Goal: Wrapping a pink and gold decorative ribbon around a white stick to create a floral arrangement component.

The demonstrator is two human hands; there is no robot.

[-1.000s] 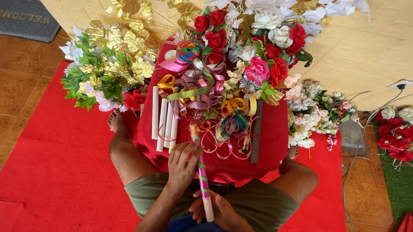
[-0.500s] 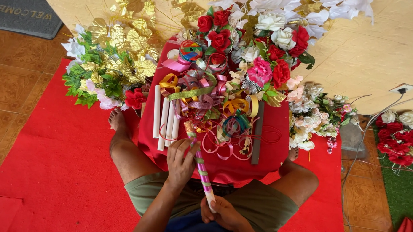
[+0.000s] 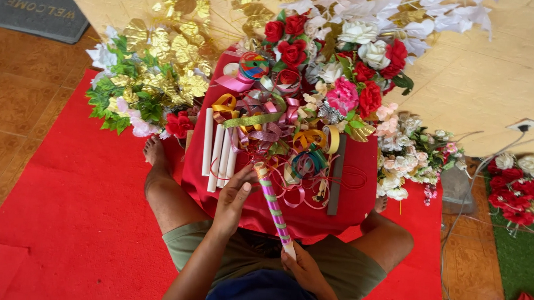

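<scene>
1. While the person sits cross-legged on a red mat [image 3: 57, 219], the right hand [image 3: 301, 269] is closed around the lower end of a ribbon-wrapped stick [image 3: 274, 209], at about 6 o'clock in the view.
2. The stick is white, wound with pink and green ribbon, and slants up toward 11 o'clock, its top end reaching the edge of the ribbon heap.
3. The left hand [image 3: 234, 197] lies just at 9 o'clock of the stick's upper end, fingers half curled and touching it near the top; whether they pinch the stick itself or a ribbon end cannot be told.
4. Both hands work over a low table under a red cloth [image 3: 360, 189], set between the knees.
5. At 10 o'clock of the left hand, a row of plain white sticks [image 3: 217, 151] lies side by side on the cloth.
6. At 12 o'clock of the stick's tip sits a tangle of curled ribbons [image 3: 268, 123] in gold, pink, green and purple.
7. A dark flat bar [image 3: 335, 182] lies on the cloth at 2 o'clock of the right hand.
8. Red roses [image 3: 288, 41] crowd the far edge at 12 o'clock, gold leaves [image 3: 176, 49] at 11 o'clock.
</scene>
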